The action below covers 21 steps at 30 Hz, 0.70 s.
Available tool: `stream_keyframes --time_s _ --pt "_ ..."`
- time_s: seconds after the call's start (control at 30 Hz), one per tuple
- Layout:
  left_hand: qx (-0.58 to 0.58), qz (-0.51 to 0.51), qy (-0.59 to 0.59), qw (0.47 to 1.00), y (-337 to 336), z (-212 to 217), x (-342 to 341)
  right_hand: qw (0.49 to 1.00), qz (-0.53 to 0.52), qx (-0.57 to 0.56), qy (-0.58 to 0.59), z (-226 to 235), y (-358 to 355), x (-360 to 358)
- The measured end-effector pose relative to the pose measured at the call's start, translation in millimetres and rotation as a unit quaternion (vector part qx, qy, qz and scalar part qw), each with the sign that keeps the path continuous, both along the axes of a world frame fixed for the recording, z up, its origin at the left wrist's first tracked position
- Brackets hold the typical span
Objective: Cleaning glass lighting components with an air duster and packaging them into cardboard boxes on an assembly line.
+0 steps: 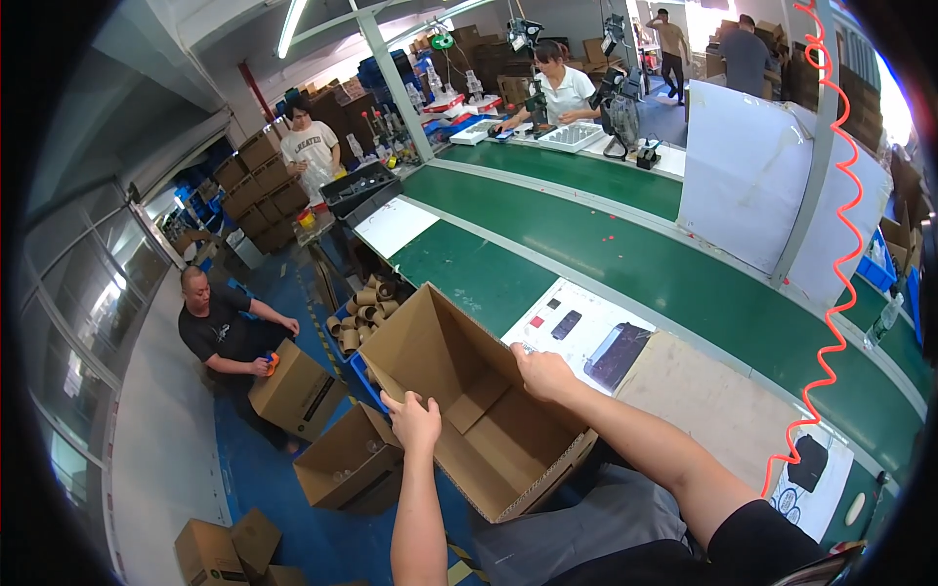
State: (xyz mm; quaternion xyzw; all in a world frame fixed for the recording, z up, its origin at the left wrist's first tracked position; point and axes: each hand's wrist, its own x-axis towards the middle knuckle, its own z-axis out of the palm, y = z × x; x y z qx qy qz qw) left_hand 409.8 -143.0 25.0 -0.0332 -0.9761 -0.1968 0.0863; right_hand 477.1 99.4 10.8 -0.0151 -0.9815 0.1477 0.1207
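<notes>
Brown corrugated cardboard is what I am gripping: an open box [469,410], tipped on its side against my lap, its mouth facing up toward me. My left hand [412,420] is closing its grip over the near flap, while my right hand [543,375] is clamping the far wall beside the tabletop [703,400]. The box is standing formed but showing nothing inside; its flaps are hanging unfolded, so closing seems left.

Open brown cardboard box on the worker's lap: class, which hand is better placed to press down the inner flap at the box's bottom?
Probably the left. The left hand grips the near wall of the open brown cardboard box, beside the loose inner flap. The right hand holds the far rim by the white sheet.
</notes>
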Motion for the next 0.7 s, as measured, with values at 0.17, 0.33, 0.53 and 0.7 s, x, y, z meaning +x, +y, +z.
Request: stream_keyframes --time_s 0.17,0.33,0.53,0.7 --pt "0.001 -0.001 0.006 1.000 -2.0 -0.9 -1.3 1.000 -0.001 0.000 -0.009 2.9 -1.9 0.2" --pt "0.004 -0.001 0.001 1.000 -2.1 0.6 -1.3 1.000 -0.004 0.001 -0.014 4.9 -2.5 0.3" --pt "0.005 -0.002 0.004 1.000 -3.3 0.6 -1.1 1.000 -0.005 -0.003 -0.018 5.6 -3.2 0.0" --pt "0.007 -0.007 -0.004 1.000 -4.0 2.9 -0.9 1.000 -0.006 -0.005 -0.017 5.9 -3.6 0.5"
